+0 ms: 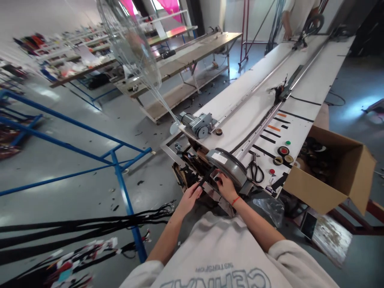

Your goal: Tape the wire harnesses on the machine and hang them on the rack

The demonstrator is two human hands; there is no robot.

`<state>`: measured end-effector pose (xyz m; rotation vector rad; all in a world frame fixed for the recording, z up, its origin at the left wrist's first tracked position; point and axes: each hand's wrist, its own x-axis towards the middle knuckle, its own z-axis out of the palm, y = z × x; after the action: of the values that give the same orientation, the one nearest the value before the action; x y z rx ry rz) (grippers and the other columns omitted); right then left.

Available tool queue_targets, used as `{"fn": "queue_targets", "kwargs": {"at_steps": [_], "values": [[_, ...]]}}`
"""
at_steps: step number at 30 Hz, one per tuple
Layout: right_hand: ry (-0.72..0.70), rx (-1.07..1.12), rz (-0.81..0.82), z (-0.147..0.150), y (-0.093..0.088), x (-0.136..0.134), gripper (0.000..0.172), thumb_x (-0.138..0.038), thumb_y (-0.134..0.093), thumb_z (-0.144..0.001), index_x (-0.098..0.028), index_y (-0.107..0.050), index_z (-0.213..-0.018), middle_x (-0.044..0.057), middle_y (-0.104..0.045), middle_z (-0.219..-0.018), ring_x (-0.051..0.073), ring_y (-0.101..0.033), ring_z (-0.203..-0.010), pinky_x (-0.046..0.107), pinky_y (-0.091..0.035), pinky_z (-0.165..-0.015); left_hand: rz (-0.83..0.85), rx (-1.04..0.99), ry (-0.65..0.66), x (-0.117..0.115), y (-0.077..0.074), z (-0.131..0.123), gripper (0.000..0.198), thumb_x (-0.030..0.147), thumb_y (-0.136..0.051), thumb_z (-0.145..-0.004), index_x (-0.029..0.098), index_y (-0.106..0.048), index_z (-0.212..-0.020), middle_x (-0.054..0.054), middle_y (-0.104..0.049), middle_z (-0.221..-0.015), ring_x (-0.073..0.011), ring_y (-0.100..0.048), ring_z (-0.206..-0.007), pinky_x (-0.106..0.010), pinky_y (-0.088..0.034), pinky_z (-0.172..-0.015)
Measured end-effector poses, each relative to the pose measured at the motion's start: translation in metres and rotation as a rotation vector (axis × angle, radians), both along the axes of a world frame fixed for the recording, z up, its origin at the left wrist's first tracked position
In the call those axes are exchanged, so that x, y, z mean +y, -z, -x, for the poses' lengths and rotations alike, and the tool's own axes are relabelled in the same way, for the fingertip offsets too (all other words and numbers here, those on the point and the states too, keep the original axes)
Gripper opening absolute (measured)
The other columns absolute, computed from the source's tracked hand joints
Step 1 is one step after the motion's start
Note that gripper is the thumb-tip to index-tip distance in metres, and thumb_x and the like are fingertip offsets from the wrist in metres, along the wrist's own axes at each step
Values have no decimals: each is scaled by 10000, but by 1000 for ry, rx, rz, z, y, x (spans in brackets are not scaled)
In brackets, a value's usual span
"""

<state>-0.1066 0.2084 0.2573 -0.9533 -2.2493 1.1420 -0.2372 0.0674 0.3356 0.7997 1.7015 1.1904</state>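
Observation:
My left hand (189,197) is closed in a pinch on a black strap (206,179) at the near end of a long white work table (249,104). My right hand (225,185), a red band at its wrist, rests with curled fingers against the grey metal wheel (228,162) of the machine, touching the same strap. The strap runs from a box of black pieces below the table end up toward the wheel. What the right fingers grip is partly hidden.
Scissors (255,170), tape rolls (283,151) and black strips lie on the table. An open cardboard box (330,168) stands at right. A blue metal rack (120,172) hung with black straps is at left. A fan (132,44) stands ahead. Another person (295,16) works at the table's far end.

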Motion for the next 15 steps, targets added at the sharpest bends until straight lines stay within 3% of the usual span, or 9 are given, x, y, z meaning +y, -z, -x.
{"fn": "queue_targets", "kwargs": {"at_steps": [5,9,11,15], "values": [[6,14,-80,-2,3,0,328,-130,-531,-785,-195,-588,-1101,105,-662,-1086,254,-621,-1026,413,-482,-964,-21,-44,-4,-2,13,-2,622,658,-636,-780,91,-657,-1036,35,-442,-631,-105,-374,-596,-239,-302,-567],[-98,-50,-79,-6,-2,2,246,-122,-505,-810,-221,-640,-991,68,-690,-992,220,-659,-885,330,-511,-840,-80,-56,4,0,20,-4,615,632,-603,-825,88,-652,-1107,41,-431,-623,-103,-357,-584,-231,-283,-564],[-140,-58,-60,-9,-6,1,227,-148,-471,-851,-226,-646,-975,53,-696,-924,204,-663,-820,305,-510,-785,-92,8,27,1,24,-4,545,580,-575,-866,105,-661,-1118,26,-477,-646,-116,-395,-600,-232,-310,-585],[-197,32,-108,-12,-15,1,259,-228,-401,-922,-215,-647,-999,74,-687,-890,216,-651,-845,329,-503,-802,-38,242,142,4,38,-4,283,378,-541,-920,150,-705,-954,-16,-592,-690,-154,-502,-653,-251,-392,-681]]}}
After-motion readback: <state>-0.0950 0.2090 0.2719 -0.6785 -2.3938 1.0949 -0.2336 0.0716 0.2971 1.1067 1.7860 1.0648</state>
